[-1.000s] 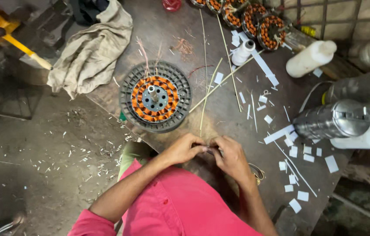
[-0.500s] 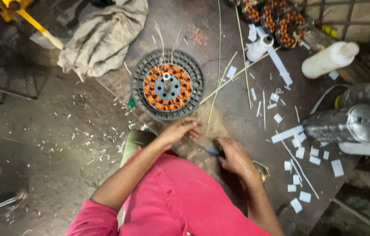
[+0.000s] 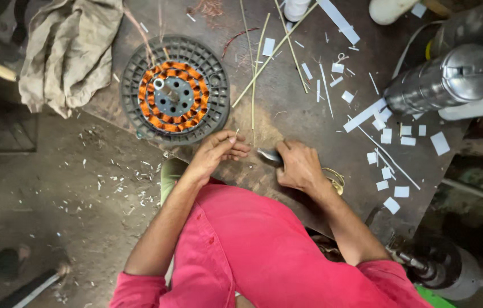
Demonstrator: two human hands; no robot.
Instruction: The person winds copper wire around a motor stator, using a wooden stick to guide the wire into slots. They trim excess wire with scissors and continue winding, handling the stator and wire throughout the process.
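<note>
Bamboo stick [image 3: 253,85], thin and pale, lies on the dark bench [image 3: 310,122] straight ahead of me, its near end reaching down to just above my fingertips. My left hand [image 3: 214,153] pinches something small and slender at that end between thumb and forefinger; the grip is clenched lightly, though whether it is on the stick itself or on a sliver off it I cannot tell. My right hand [image 3: 298,165] is closed around a dark metal tool [image 3: 269,155], its tip pointing toward my left fingers and nearly touching them.

As for progress, I judge the work well under way but not finished: white paper strips [image 3: 341,21] and many small cut squares [image 3: 391,204] are scattered to my right, several more sticks lie crossed farther up the bench, and the round stator [image 3: 174,90] with its orange copper windings sits to my left, just beyond my left hand, a few wire ends standing up from it. Nothing is being fitted into it right now.

The bench is a worn, stained slab littered with offcuts. A crumpled beige cloth [image 3: 67,51] hangs over its far left corner, a shiny metal cylinder [image 3: 447,80] lies at the right, and the floor [image 3: 53,194] below is dusted with pale shavings.
</note>
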